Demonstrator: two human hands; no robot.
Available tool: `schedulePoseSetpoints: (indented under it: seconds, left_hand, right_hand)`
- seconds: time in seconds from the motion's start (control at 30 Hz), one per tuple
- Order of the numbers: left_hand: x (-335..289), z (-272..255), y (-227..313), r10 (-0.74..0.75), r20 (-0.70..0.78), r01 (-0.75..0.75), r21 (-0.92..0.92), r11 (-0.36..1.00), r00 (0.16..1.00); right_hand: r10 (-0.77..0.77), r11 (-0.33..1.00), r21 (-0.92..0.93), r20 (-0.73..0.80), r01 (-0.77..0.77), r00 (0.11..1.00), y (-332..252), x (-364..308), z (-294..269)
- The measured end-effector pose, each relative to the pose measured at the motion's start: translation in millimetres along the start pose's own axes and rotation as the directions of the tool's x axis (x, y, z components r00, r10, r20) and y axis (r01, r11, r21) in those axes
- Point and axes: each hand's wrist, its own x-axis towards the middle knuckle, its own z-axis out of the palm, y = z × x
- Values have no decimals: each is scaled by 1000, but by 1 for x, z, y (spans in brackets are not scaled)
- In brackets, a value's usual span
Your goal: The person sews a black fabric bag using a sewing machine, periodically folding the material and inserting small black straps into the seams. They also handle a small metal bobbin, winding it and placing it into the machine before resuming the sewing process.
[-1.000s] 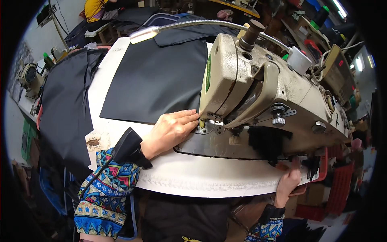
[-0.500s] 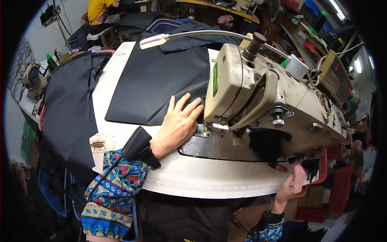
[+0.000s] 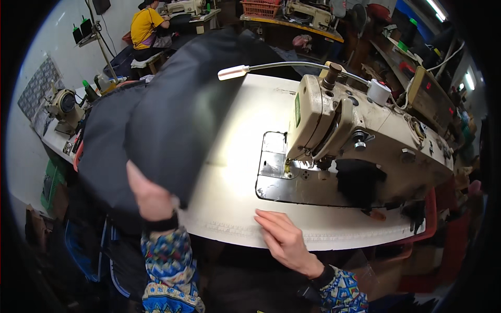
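My left hand (image 3: 151, 197), smeared by motion, is closed on the near edge of a large black fabric panel (image 3: 180, 104), part of its fingers hidden by the cloth. The panel is lifted and swung off to the left of the sewing machine (image 3: 334, 115). Over the front of the white table (image 3: 229, 208) is my right hand (image 3: 284, 240), open and holding nothing, its fingers stretched toward the left. It lies just in front of the metal needle plate (image 3: 273, 164), where no cloth sits under the needle.
More black cloth (image 3: 107, 141) hangs at the table's left side. A bendy lamp (image 3: 235, 72) arches over the worktop. Black scraps (image 3: 360, 180) gather under the machine arm, and a red basket (image 3: 431, 214) stands at the right. A person in yellow (image 3: 146, 28) sits at the back left.
The black panel has come away from the machine and swung up and left with my left hand. My right hand has moved left from the table's right end to its front middle.
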Motion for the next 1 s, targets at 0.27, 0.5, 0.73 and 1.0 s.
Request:
schedulePoseSetpoints:
  seconds: [0.27, 0.5, 0.73, 1.0]
  left_hand:
    - [-66, -125, 26, 201, 390, -352, 370, 860, 899]
    - [-48, -162, 40, -95, -291, 18, -254, 967, 952]
    - [-68, -8, 30, 198, 904, -643, 104, 759, 379]
    - [-66, 56, 57, 498, 676, -578, -129, 806, 544]
  right_hand:
    - [545, -134, 884, 444, -448, 711, -20, 33, 35]
    - [556, 140, 737, 494, -661, 669, -17, 21, 17]
    - [428, 770, 72, 678, -634, 598, -33, -3, -17]
    - [-290, 869, -350, 209, 349, 934, -5, -34, -13]
